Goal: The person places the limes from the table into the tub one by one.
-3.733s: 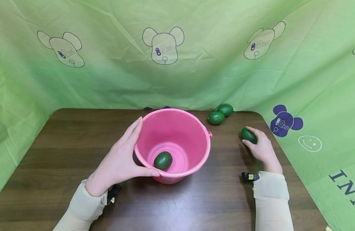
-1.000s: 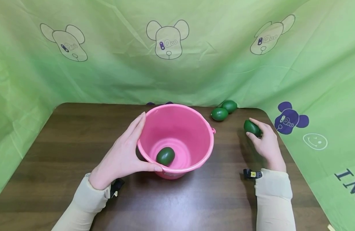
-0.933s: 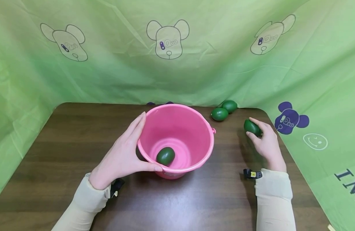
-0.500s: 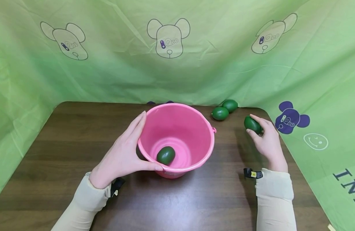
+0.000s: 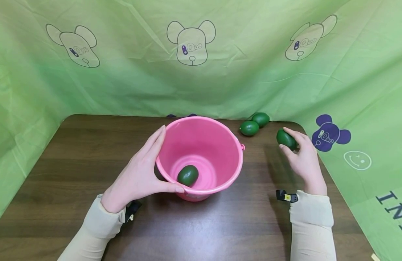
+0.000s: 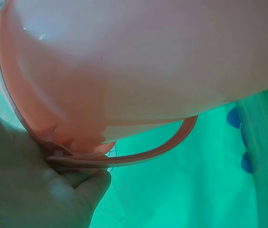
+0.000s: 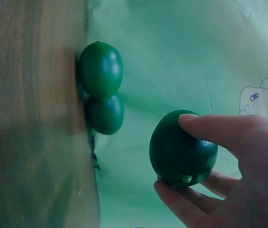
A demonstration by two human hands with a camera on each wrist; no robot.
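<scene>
The held fruit (image 5: 285, 139), likely firm but slippery, is pinched mid-body by the right hand (image 5: 303, 157), the bucket rim (image 5: 205, 191) by the left hand (image 5: 137, 177).

Brown table (image 5: 77, 156) (wood-grained, shiny in front) beneath a pink bucket (image 5: 207, 141) and two green fruits (image 5: 249, 128).
</scene>
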